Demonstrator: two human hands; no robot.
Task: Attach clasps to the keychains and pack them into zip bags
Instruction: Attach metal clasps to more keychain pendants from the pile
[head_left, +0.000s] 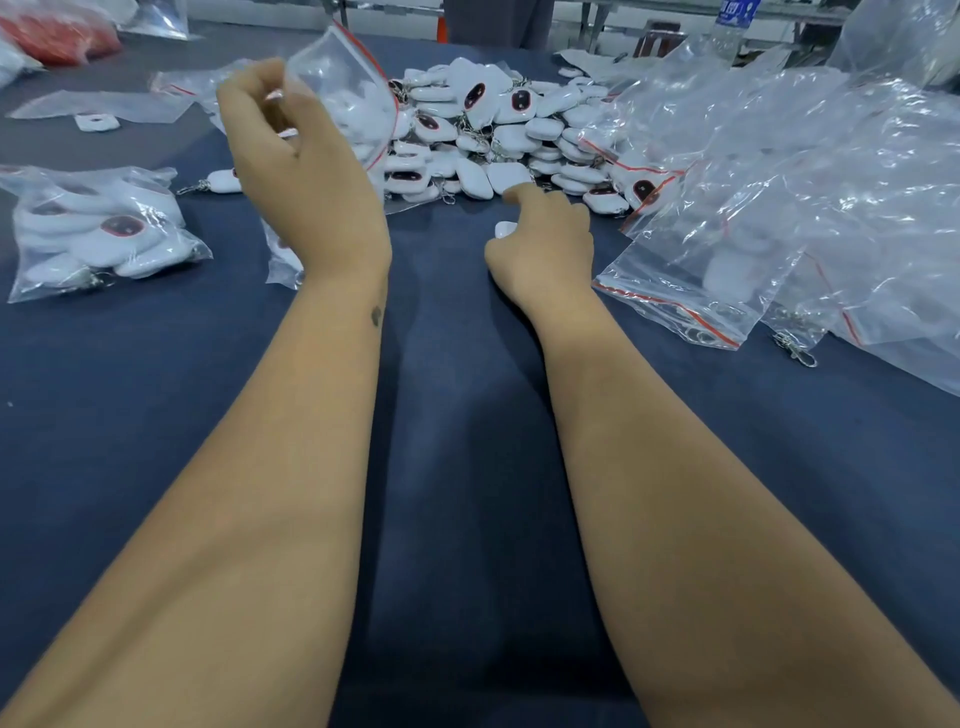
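Note:
My left hand (291, 156) is raised above the dark blue table (457, 415) and pinches a clear zip bag (353, 98) with a red seal strip; white keychains show inside it. My right hand (545, 244) lies low on the table at the near edge of a big heap of white keychains (498, 130) with dark red ovals and metal clasps. Its fingers curl round one white keychain (504, 228).
A filled zip bag (98, 234) lies at the left, a loose keychain (221, 182) beside it. Several empty and part-filled zip bags (779, 208) pile up at the right, with a loose metal clasp (795, 348) near them. A water bottle (730, 26) stands at the back.

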